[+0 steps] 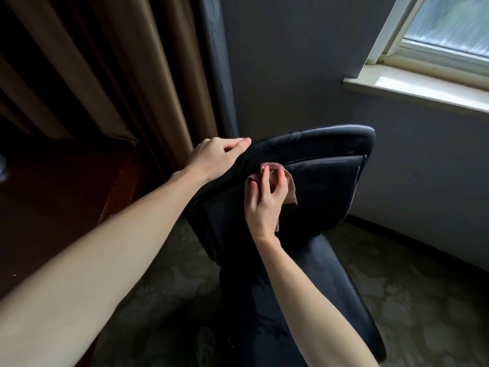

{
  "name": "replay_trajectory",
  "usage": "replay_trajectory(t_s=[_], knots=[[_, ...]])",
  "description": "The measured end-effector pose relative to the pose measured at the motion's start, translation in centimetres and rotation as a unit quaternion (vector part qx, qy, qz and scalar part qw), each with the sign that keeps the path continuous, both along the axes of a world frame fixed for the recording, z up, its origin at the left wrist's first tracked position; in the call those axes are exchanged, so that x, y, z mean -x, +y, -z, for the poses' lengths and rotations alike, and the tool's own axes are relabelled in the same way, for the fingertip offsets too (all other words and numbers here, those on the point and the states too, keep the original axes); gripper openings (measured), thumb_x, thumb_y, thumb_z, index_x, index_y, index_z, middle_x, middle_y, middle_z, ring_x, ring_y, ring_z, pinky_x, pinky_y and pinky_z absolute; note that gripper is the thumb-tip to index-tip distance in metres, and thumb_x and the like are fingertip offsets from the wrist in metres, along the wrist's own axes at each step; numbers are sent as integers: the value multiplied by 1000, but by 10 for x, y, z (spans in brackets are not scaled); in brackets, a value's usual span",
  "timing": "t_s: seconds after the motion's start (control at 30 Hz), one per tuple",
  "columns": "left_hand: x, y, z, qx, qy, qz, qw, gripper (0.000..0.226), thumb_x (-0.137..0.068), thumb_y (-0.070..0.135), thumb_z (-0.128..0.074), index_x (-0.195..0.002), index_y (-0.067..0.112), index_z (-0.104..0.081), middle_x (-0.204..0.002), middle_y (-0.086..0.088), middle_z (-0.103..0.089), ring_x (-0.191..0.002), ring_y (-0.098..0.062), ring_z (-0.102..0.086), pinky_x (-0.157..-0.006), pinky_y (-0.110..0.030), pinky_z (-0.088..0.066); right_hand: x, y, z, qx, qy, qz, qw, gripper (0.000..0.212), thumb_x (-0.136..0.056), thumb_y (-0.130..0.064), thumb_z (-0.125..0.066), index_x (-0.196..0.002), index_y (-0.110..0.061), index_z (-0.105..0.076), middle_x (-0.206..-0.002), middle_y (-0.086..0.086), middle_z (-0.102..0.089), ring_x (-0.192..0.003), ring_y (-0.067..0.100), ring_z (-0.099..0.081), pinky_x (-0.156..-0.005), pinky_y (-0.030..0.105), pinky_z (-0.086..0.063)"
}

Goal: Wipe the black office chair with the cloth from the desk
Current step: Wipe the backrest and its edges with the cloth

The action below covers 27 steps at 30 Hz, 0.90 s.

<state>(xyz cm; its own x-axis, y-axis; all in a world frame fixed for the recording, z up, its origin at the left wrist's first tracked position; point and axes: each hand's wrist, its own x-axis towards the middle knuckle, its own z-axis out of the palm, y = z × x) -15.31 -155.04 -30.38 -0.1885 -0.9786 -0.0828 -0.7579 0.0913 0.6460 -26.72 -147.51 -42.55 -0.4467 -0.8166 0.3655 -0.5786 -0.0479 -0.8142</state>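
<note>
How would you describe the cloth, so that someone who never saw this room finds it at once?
Near the window stands a black chair. On its backrest, close to the top, the right hand holds a small cloth. It is the only pink thing against the dark chair.

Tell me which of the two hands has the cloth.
The right hand: it pinches the pink cloth against the backrest of the black office chair. The left hand holds no cloth and grips the backrest's top edge.

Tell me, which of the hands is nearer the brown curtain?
Left. The left hand grips the top of the chair beside the curtain; the right hand, holding the cloth, is farther right.
</note>
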Motion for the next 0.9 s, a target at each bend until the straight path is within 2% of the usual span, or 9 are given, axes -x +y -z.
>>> replay_trajectory(t_s=[0.1,0.17,0.27,0.37,0.47,0.67,0.83,0.9], knots=[[19,-6,2,-7,-25,26,999,58,-85,76,-38,-129,43,-58,-136,7,-58,-130,-22,-50,-108,-37,-40,10,-12,2,-50,-15,3,999,54,-100,-35,-28,-148,-11,-31,-156,22,-18,-146,35,-11,-120,37,-3],[27,-9,4,-22,-59,31,998,60,-86,77,-34,-134,47,-52,-140,2,-55,-131,-26,-48,-107,-37,-39,26,-20,1,-74,-56,21,995,54,-101,-33,-23,-151,-10,-24,-158,20,-11,-147,34,-4,-120,41,1],[34,-11,6,-20,-102,16,995,60,-84,81,-28,-135,54,-46,-140,0,-55,-130,-30,-48,-102,-35,-36,53,-32,-3,-91,-108,65,988,51,-105,-23,-29,-152,-7,-16,-159,20,-2,-148,33,4,-119,37,7],[34,-9,5,-9,-124,18,992,57,-85,81,-27,-135,58,-43,-139,-2,-56,-127,-33,-49,-100,-36,-36,69,-39,-12,-112,-129,97,981,58,-104,-25,-34,-152,-7,-8,-159,22,5,-147,31,9,-115,31,11],[33,-9,3,-16,-130,26,991,56,-84,81,-27,-135,60,-41,-140,-1,-55,-128,-34,-49,-100,-37,-36,66,-44,-19,-136,-146,117,973,61,-104,-25,-36,-152,-7,-4,-158,23,7,-147,35,9,-115,33,10],[45,-17,-5,-6,-144,41,989,59,-87,76,-34,-136,47,-49,-139,-3,-56,-128,-33,-50,-102,-37,-39,30,-38,-16,-178,-131,92,971,64,-104,-28,-31,-152,-10,6,-158,19,16,-147,32,14,-117,38,10],[89,-36,-18,-11,-144,96,985,53,-92,70,-32,-143,57,-29,-146,-4,-49,-131,-34,-45,-103,-38,-36,47,-40,-14,-188,-109,80,973,65,-104,-31,-30,-151,-10,10,-158,18,17,-146,30,16,-117,36,12],[98,-35,-10,-17,-173,112,978,51,-92,70,-29,-143,59,-26,-145,-7,-49,-130,-37,-46,-104,-39,-35,56,-40,-15,-180,-96,73,976,65,-104,-31,-30,-151,-8,9,-158,18,17,-147,28,17,-115,33,14]])
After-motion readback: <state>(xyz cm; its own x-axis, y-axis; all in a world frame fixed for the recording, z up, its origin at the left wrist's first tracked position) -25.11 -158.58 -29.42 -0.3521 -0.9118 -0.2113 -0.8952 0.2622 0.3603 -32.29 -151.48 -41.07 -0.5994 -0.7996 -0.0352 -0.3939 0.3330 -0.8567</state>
